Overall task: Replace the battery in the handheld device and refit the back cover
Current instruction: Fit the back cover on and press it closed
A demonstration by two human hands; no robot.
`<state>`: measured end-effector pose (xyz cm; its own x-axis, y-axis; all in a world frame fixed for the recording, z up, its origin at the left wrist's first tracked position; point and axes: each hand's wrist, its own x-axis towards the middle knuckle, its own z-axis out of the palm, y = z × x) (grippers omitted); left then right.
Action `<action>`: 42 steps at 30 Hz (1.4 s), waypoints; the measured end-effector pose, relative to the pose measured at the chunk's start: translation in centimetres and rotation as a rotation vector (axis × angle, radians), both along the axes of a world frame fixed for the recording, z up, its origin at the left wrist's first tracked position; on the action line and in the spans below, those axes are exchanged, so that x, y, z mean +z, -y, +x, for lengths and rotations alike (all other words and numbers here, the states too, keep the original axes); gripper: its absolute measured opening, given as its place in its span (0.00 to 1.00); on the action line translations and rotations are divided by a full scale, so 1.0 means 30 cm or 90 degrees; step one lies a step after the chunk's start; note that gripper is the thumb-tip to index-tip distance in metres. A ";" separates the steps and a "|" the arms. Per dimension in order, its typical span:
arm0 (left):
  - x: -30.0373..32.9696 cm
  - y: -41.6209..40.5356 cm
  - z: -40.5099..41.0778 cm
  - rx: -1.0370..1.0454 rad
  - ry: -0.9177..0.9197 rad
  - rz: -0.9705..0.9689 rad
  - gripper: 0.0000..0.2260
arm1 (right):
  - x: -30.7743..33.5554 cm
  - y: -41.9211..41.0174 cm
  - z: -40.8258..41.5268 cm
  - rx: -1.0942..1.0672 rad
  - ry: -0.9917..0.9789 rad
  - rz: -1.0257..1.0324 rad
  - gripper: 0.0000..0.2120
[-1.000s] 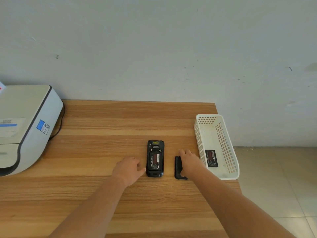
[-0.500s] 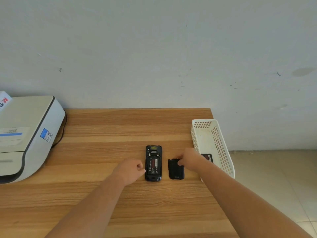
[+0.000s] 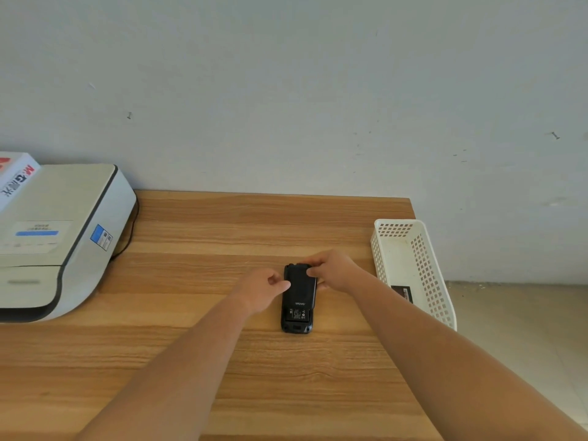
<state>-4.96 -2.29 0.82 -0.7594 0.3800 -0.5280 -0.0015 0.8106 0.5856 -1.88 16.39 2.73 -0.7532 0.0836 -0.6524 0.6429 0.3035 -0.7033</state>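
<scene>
Black back cover [image 3: 299,286] tilted atop face-down black handheld device [image 3: 296,324], battery label exposed below.

There are two hands, the left hand [image 3: 261,291] and the right hand [image 3: 334,271], and both are at one black handheld device [image 3: 297,316], which has one back cover [image 3: 300,286] lying on it. One white perforated basket [image 3: 423,268] holds one spare battery [image 3: 403,293], and these rest with the device on one wooden table [image 3: 222,361]. At the left stands one white printer [image 3: 54,240], with one cable [image 3: 129,237] running from it and one printed box [image 3: 14,178] behind it.
</scene>
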 end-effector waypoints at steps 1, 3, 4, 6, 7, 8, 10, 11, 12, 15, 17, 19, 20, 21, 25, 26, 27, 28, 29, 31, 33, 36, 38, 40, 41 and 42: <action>-0.007 -0.006 -0.003 0.010 0.005 0.008 0.10 | -0.010 0.008 0.000 -0.002 0.003 -0.012 0.16; -0.025 -0.014 -0.009 0.030 0.015 0.024 0.08 | -0.036 0.019 -0.002 -0.001 0.000 -0.013 0.16; -0.031 -0.018 -0.010 0.039 0.018 0.027 0.07 | -0.047 0.023 -0.002 -0.002 -0.003 -0.006 0.16; -0.048 -0.022 -0.015 0.056 0.025 0.029 0.07 | -0.069 0.026 0.000 -0.013 -0.015 0.017 0.17; -0.058 -0.024 -0.019 0.065 0.030 0.031 0.06 | -0.080 0.025 0.003 -0.021 -0.025 0.031 0.17; -0.065 -0.025 -0.023 0.077 0.036 0.034 0.05 | -0.089 0.024 0.005 -0.027 -0.035 0.045 0.18; -0.079 -0.028 -0.032 0.097 0.048 0.042 0.04 | -0.105 0.020 0.013 -0.027 -0.040 0.079 0.21; -0.085 -0.031 -0.037 0.101 0.050 0.045 0.04 | -0.111 0.018 0.016 -0.022 -0.040 0.100 0.21; -0.090 -0.034 -0.042 0.100 0.050 0.047 0.03 | -0.118 0.017 0.019 -0.017 -0.040 0.118 0.21; -0.101 -0.047 -0.046 0.093 0.044 0.046 0.03 | -0.138 0.016 0.026 -0.024 -0.050 0.150 0.19; -0.112 -0.053 -0.042 0.086 0.041 0.037 0.04 | -0.153 0.018 0.035 -0.029 -0.049 0.157 0.18; -0.126 -0.052 -0.034 0.071 0.039 0.016 0.05 | -0.168 0.025 0.047 -0.019 -0.035 0.160 0.19; -0.133 -0.049 -0.030 0.063 0.038 0.006 0.05 | -0.177 0.029 0.052 -0.013 -0.030 0.161 0.20; -0.139 -0.045 -0.026 0.057 0.037 -0.002 0.05 | -0.185 0.032 0.058 -0.011 -0.028 0.160 0.20; -0.153 -0.028 -0.024 0.049 0.043 0.002 0.04 | -0.202 0.039 0.066 -0.007 -0.031 0.162 0.22; -0.154 -0.025 -0.025 0.049 0.048 0.008 0.04 | -0.202 0.039 0.068 -0.002 -0.033 0.163 0.21; -0.154 -0.024 -0.026 0.047 0.051 0.011 0.04 | -0.203 0.039 0.068 0.003 -0.033 0.165 0.21; -0.155 -0.022 -0.026 0.045 0.052 0.011 0.04 | -0.202 0.038 0.070 0.009 -0.032 0.168 0.21; -0.155 -0.022 -0.025 0.042 0.051 0.009 0.04 | -0.202 0.037 0.071 0.012 -0.031 0.171 0.21; -0.154 -0.023 -0.021 0.037 0.047 0.008 0.05 | -0.203 0.035 0.074 0.019 -0.033 0.176 0.20; -0.154 -0.024 -0.016 0.031 0.045 0.002 0.05 | -0.203 0.034 0.077 0.029 -0.035 0.178 0.20; -0.162 -0.019 -0.013 0.024 0.040 -0.002 0.05 | -0.205 0.036 0.085 0.035 -0.044 0.176 0.19; -0.170 -0.016 -0.012 0.033 0.048 0.010 0.05 | -0.208 0.036 0.089 0.036 -0.057 0.179 0.18; -0.175 -0.015 -0.009 0.033 0.047 0.008 0.05 | -0.211 0.036 0.092 0.035 -0.063 0.182 0.18; -0.176 -0.016 -0.006 0.026 0.040 -0.001 0.05 | -0.213 0.038 0.093 0.039 -0.060 0.184 0.19; -0.177 -0.018 -0.003 0.017 0.032 -0.012 0.05 | -0.215 0.039 0.095 0.050 -0.057 0.191 0.20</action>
